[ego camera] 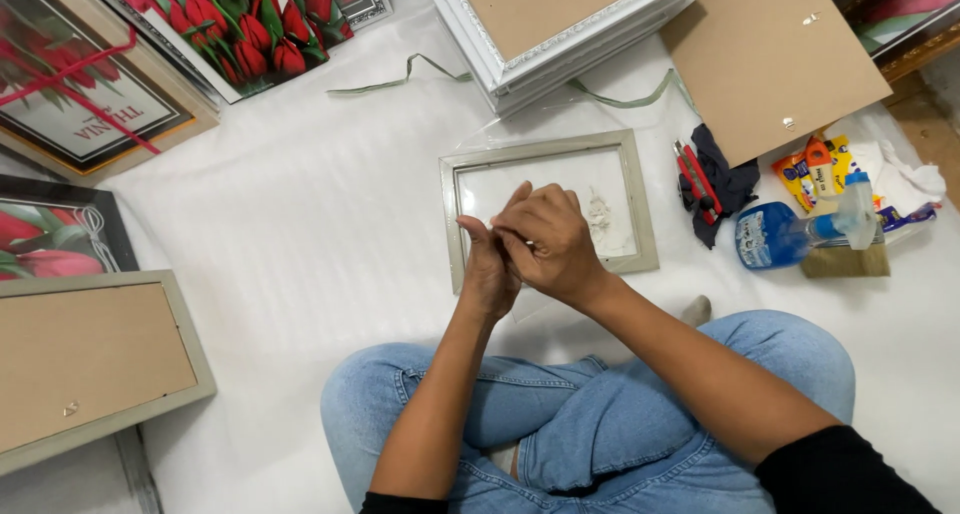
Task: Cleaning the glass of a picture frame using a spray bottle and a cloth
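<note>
My left hand (488,269) and my right hand (552,239) are pressed together in front of me, the right one wrapped over the left one's fingers. Whether anything small sits between them is hidden. Just beneath and beyond them a small grey-green picture frame (646,224) lies flat on the white sheet, with glass in it. A crumpled white wad (600,216) rests on the glass near the frame's right side. I sit cross-legged in blue jeans (600,424) right behind the frame.
A stack of white frames (480,44) and a brown backing board (770,54) lie at the back. To the right are a red cutter (697,179), a dark cloth (728,179) and a blue spray bottle (775,236). A face-down frame (90,359) and tulip pictures (230,24) lie left.
</note>
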